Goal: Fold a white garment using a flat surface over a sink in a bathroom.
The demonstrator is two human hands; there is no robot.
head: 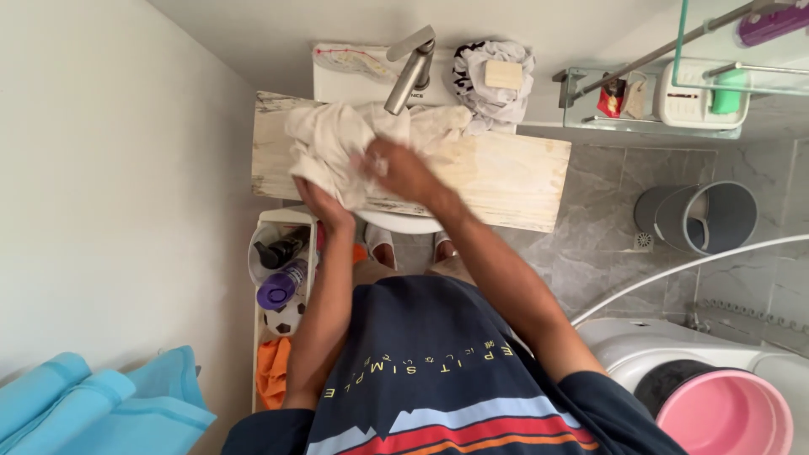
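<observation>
A cream-white cloth [337, 139] lies bunched on a pale wooden board [506, 181] laid across a white sink [413, 223]. My left hand [318, 198] grips the cloth's near edge from below. My right hand [396, 168] presses on top of the cloth, blurred with motion. A metal tap [411, 69] rises just behind the cloth.
Another crumpled white cloth with a bar of soap [503, 74] sits by the tap. A narrow rack [282, 286] with bottles and a small ball stands at left. Grey buckets [695, 219], a pink basin [725, 413], a glass shelf [657, 101] and blue towels [101, 404] surround me.
</observation>
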